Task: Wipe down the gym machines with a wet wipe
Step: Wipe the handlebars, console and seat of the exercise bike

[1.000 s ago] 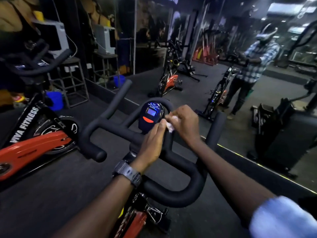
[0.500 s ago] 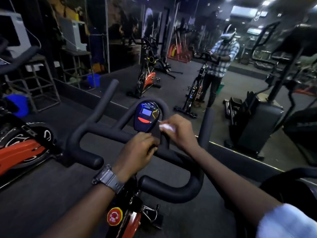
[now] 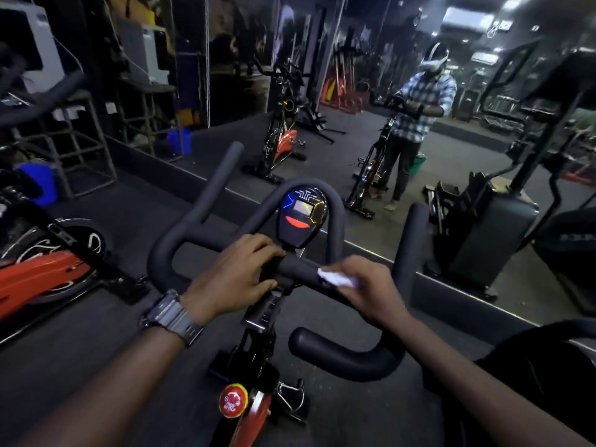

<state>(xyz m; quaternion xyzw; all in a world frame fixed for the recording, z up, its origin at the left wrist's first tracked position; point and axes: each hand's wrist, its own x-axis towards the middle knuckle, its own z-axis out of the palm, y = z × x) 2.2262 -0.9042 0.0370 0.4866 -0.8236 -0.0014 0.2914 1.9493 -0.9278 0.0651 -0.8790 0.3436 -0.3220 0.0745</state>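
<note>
View from a head cam, looking down at an exercise bike in a dim gym w/ a mirror wall ahead. Black foam handlebars (image 3: 206, 235) fill the centre of the view; a small console (image 3: 301, 217) w/ a lit screen sits inside the front loop.

Left hand (image 3: 235, 275), watch on the wrist, is curled over the centre bar just below the console, fingers wrapped round it, steadying the bike. Right hand (image 3: 364, 285) is on the bar just right of centre, fingers bent and pinching a crumpled white wet wipe (image 3: 335, 278) against the foam. The wipe is mostly hidden under the fingers; only a small white edge shows. The hand is blurred, so exact finger placement is unclear.

A red stop knob (image 3: 233, 400) sits low on the frame, below the bars. Another red bike (image 3: 38, 272) stands to the left, well apart. The mirror shows a person in a checked shirt at the same bike.

Likely risks, as a judgement:
- The wipe is bunched small, so it prob. covers little foam per pass; patches could get missed, esp. the undersides, the upright bar ends and the near curved grip.
- Foam grips drag; a thin wet wipe could tear or roll out of the pinch.
- The console is near the wiping hand; a stray wet pass could leave moisture on the screen or press a button.
- Dim light makes it hard to judge which parts are already wet.
</note>
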